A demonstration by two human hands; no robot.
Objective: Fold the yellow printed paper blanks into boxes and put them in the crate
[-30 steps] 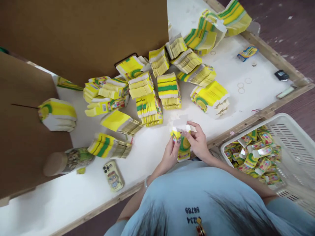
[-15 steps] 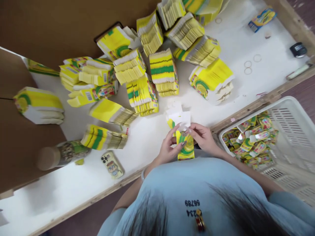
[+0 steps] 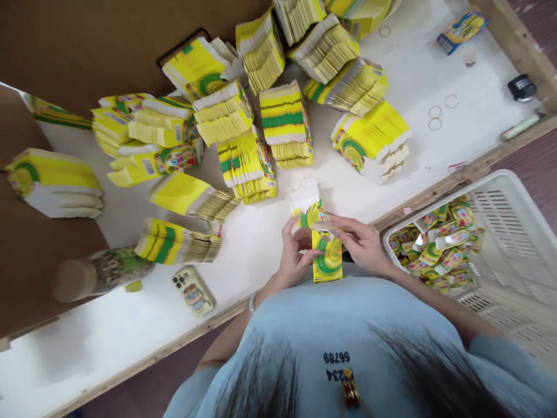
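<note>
A yellow and green carton stands upright against the blue shirt, between my two hands. My left hand is curled at the carton's left side, its thumb touching the printed face. From the right, my right hand reaches over the carton's top with its fingers pinched together on the carton's top flap. Just beyond my fingers, a second printed piece with white flaps lies on the white table.
Stacks of folded yellow cartons spread over the table's far side. A phone and a jar are at the left. A white basket holding small packets stands at the right, and a blue box lies at the back right.
The white flap between my hands no longer stands up; the printed piece behind it now shows. My right hand's fingers have stretched left across the carton's top. The whole view has shifted slightly.
</note>
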